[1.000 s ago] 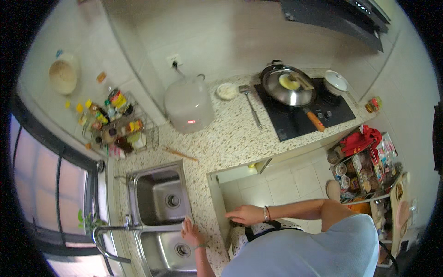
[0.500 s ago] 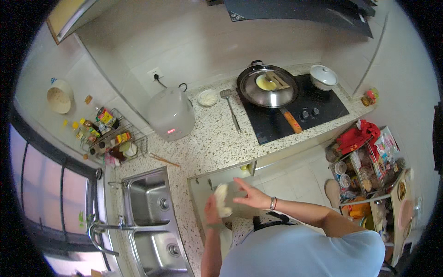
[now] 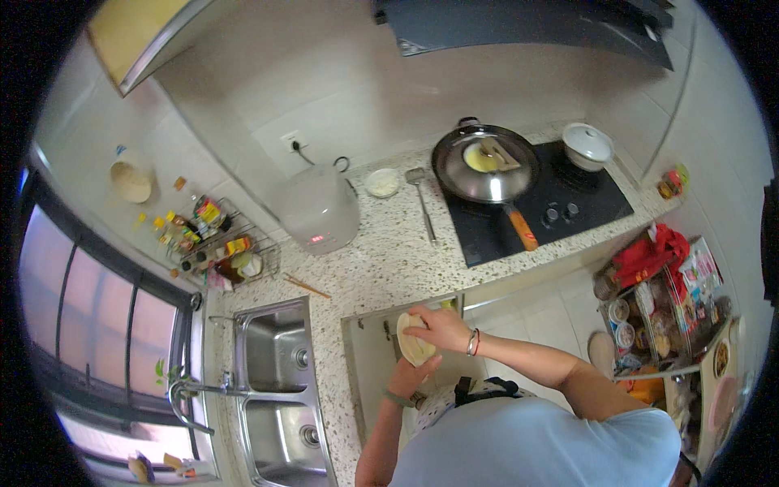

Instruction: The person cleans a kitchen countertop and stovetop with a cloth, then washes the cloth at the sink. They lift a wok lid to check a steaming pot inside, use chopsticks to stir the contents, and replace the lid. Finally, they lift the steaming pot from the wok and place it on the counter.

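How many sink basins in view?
2: the far basin, and the near basin, which runs close to the picture's lower edge. Both lie left of the left hand.

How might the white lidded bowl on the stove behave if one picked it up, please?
The white bowl would probably feel stiff and perhaps breakable, given its glossy, ceramic-looking surface. Its lid shows no visible clip, so it might slide when tilted. The smooth, rounded sides could prove slippery.
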{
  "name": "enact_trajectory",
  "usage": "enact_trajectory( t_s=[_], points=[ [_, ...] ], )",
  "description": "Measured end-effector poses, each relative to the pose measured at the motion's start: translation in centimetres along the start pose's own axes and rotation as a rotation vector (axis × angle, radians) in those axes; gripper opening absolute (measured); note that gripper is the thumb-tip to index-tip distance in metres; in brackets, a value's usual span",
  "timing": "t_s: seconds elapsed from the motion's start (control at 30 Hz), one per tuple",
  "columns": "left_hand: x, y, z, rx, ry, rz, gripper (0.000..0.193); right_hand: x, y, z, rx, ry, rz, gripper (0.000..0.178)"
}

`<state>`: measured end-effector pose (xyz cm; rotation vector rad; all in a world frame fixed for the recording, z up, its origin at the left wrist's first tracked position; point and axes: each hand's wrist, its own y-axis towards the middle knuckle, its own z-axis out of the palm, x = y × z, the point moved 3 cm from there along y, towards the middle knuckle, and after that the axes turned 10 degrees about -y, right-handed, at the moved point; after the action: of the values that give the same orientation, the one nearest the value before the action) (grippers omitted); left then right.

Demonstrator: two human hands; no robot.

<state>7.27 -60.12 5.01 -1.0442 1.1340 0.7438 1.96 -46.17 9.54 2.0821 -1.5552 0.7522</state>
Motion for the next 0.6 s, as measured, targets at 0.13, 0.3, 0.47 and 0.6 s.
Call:
enact_trajectory(
  t_s=[0.13, 0.3, 0.47, 0.6],
  points=[
    [-1.0, -2.1, -3.8, -0.133, -0.669, -0.210, 0.024, 5.3, 1.5, -0.3, 0.059, 0.062, -0.259, 0.050],
    [-3.9, -7.8, -9.3, 0.186, -1.457, -0.096, 0.035, 12.3, 3.4, 2.4, 0.024, -0.215, -0.772, 0.057],
    [-7.4, -12.9, -10.8, 0.660, -1.679, 0.129, 0.045, 19.6, 4.8, 8.7, -0.014, 0.031, -1.033, 0.048],
    [-7.0, -17.2, -13.9, 0.538, -1.584, 0.216, 0.036, 26.4, 6.3, 13.2, 0.179, 0.274, -1.250, 0.060]
  ],
)
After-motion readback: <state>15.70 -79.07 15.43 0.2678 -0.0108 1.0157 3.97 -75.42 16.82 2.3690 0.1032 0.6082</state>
